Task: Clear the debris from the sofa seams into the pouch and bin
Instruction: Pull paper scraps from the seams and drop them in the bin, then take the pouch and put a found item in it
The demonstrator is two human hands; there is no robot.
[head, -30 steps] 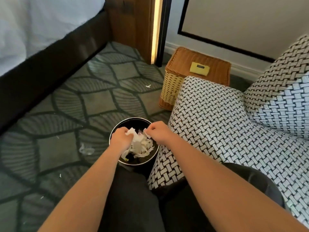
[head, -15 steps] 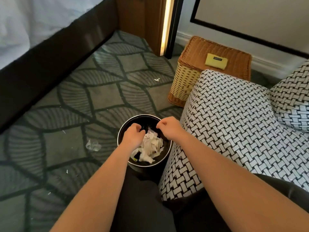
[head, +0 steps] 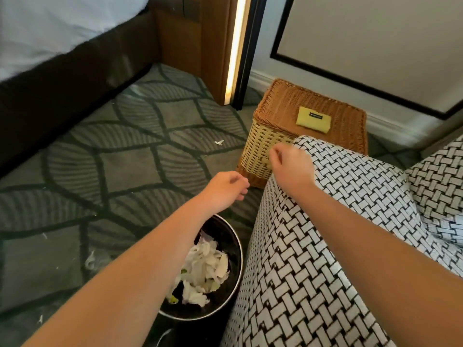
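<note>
Bin (head: pixel 237 249): black, on the carpet just beside the sofa arm (head: pixel 313 246); the white scraps (head: pixel 205 266) heaped inside suggest this share is largely done.
Left hand (head: pixel 225 189): beyond the bin, fingers loosely curled, nothing visible in them.
Right hand (head: pixel 290 164): over the sofa arm's far edge, fingers curled; any contents are hidden.
Carpet (head: pixel 130 166): a stray white scrap (head: pixel 219 142) lies loose.
Pouch (head: pixel 312 119): yellow, on the wicker basket (head: pixel 263 144), apart from both hands; its share probably remains.

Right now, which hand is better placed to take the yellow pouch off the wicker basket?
Right, probably. The right hand is by the brown wicker basket, nearer the flat yellow pouch; the left hand sits farther back, near the round black bin.
</note>
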